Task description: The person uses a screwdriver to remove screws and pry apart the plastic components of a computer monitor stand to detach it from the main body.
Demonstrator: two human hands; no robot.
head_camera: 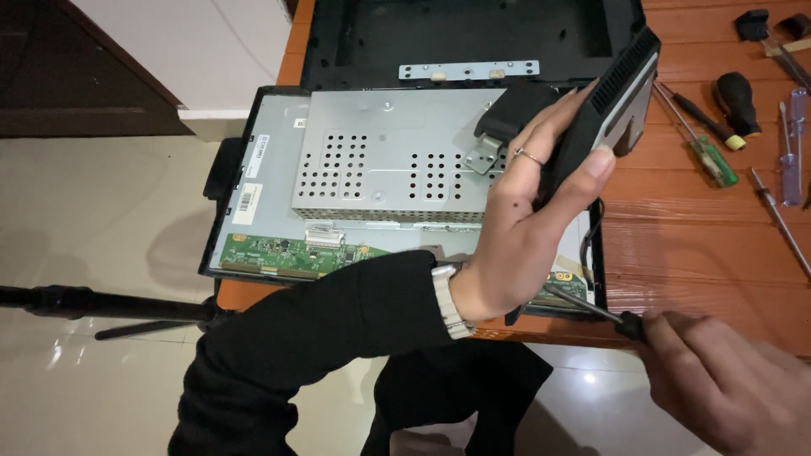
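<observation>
Black rigid monitor stand [604,93] clasped around its neck by left hand [524,211]; likely light, firm. Right hand [718,371] fisted on screwdriver [591,308].

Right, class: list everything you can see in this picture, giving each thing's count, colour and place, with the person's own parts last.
Opened flat monitor: one, black frame, face down at the table edge.
Perforated metal shield: one, silver, on the monitor's back.
Green circuit board: one, along the monitor's lower edge.
Black plastic back cover: one, behind the monitor.
Black stand piece: one, held above the monitor.
Loose screwdrivers: several, black, green and clear handles, on the table's right.
Orange-brown wooden table: one.
Left hand: ringed, gripping the stand piece.
Right hand: holding a black-handled screwdriver.
</observation>
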